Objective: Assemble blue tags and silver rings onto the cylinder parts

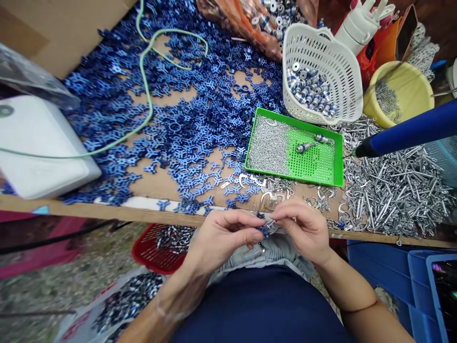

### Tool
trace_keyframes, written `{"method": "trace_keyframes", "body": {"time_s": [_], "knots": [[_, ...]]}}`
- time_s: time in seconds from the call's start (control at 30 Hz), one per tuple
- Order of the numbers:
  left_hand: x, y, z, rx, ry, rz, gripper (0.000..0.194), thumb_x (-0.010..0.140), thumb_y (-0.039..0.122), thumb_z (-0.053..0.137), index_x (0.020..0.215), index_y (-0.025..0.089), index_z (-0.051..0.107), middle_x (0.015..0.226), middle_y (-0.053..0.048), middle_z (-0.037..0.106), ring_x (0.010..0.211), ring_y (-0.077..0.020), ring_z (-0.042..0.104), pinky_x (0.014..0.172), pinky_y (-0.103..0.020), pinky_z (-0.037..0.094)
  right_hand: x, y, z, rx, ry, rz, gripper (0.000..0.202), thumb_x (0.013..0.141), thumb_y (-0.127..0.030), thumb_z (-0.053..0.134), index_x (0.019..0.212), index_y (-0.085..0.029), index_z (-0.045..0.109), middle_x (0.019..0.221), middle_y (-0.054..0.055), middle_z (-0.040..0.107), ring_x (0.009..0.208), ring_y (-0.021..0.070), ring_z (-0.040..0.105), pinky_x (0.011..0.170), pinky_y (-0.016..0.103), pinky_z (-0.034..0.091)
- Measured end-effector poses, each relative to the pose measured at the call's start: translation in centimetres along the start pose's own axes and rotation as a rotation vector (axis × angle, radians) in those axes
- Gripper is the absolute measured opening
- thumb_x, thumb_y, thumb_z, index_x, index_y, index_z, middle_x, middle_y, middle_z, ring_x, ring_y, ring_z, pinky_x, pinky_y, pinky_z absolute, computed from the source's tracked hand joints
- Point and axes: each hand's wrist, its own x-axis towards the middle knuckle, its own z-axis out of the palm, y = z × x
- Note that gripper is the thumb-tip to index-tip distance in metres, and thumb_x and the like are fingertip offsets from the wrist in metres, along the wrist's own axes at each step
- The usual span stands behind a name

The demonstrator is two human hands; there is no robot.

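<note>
At the table's front edge, my left hand (226, 233) pinches a small blue metal bracket (264, 230) between thumb and fingers. Close against it, my right hand (306, 227) is closed in a pinch on a small silver metal part (272, 224), mostly covered by the fingertips. The two parts meet or overlap; I cannot tell whether they are joined. Just beyond my hands lie loose silver curved pieces (274, 188). Behind these is a green tray (339, 162) with tiny silver pins (269, 143) and a few blue-and-silver cylinders (303, 147).
Blue three-armed pieces (200, 124) cover the table's left and middle. Silver rods (389, 190) are heaped right, under a blue power-screwdriver-like tool (410, 126). A white basket (323, 52), yellow bowl (407, 85) and white box (46, 143) stand around. A red basket (143, 255) sits below.
</note>
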Motion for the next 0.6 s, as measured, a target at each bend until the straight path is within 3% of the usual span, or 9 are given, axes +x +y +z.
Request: {"method": "trace_keyframes", "body": {"time_s": [0.13,0.27,0.33,0.4,0.5,0.6], "knots": [[-0.1,-0.4,0.1,0.001,0.0,0.075,0.012,0.058,0.025,0.079,0.067,0.019,0.073,0.059,-0.003,0.068,0.043,-0.0117,0.057,0.04,-0.023,0.049,-0.3,0.7,0.4,0.166,0.027,0.18,0.01,0.084,-0.021,0.057,0.091,-0.024,0.064,0.082,0.001,0.065,0.078,0.013,0.059,0.071,0.028,0.048],[-0.4,-0.5,0.4,0.16,0.121,0.453,0.015,0.062,0.012,0.077,0.072,0.023,0.072,0.071,0.0,0.065,0.062,-0.0107,0.06,0.054,-0.021,0.05,-0.9,0.6,1.0,0.355,0.059,0.442,0.017,0.08,-0.035,0.062,0.091,-0.022,0.061,0.078,0.0,0.061,0.07,0.01,0.055,0.064,0.022,0.045],[-0.6,-0.5,0.6,0.314,0.158,0.646,0.022,0.063,0.007,0.076,0.076,0.024,0.071,0.072,0.002,0.061,0.064,-0.0088,0.057,0.056,-0.02,0.047,-1.0,0.3,1.3,0.382,0.006,0.485,0.023,0.078,-0.043,0.062,0.084,-0.02,0.06,0.073,-0.001,0.057,0.065,0.0095,0.052,0.06,0.021,0.043],[-0.6,-0.4,0.5,0.454,0.152,0.754,0.024,0.064,0.006,0.076,0.079,0.024,0.07,0.073,0.003,0.058,0.064,-0.0081,0.055,0.057,-0.02,0.045,-1.0,0.0,1.3,0.362,-0.032,0.496,0.028,0.078,-0.047,0.06,0.082,-0.019,0.06,0.071,-0.001,0.055,0.064,0.0101,0.051,0.059,0.022,0.042],[-0.6,-0.1,0.0,0.525,0.027,0.737,0.018,0.065,0.012,0.076,0.078,0.023,0.069,0.074,0.002,0.057,0.065,-0.0097,0.054,0.058,-0.021,0.045,-0.6,-0.5,0.4,0.224,-0.127,0.472,0.026,0.081,-0.044,0.057,0.077,-0.018,0.06,0.07,-0.001,0.054,0.065,0.0109,0.049,0.06,0.024,0.04],[-0.4,0.3,-0.7,0.541,-0.125,0.652,0.018,0.067,0.022,0.075,0.083,0.023,0.068,0.077,0.0,0.054,0.069,-0.0125,0.055,0.061,-0.023,0.046,-0.4,-1.0,-1.0,0.046,-0.339,0.405,0.018,0.083,-0.033,0.058,0.074,-0.018,0.061,0.068,-0.001,0.055,0.066,0.0113,0.05,0.062,0.025,0.039]]}}
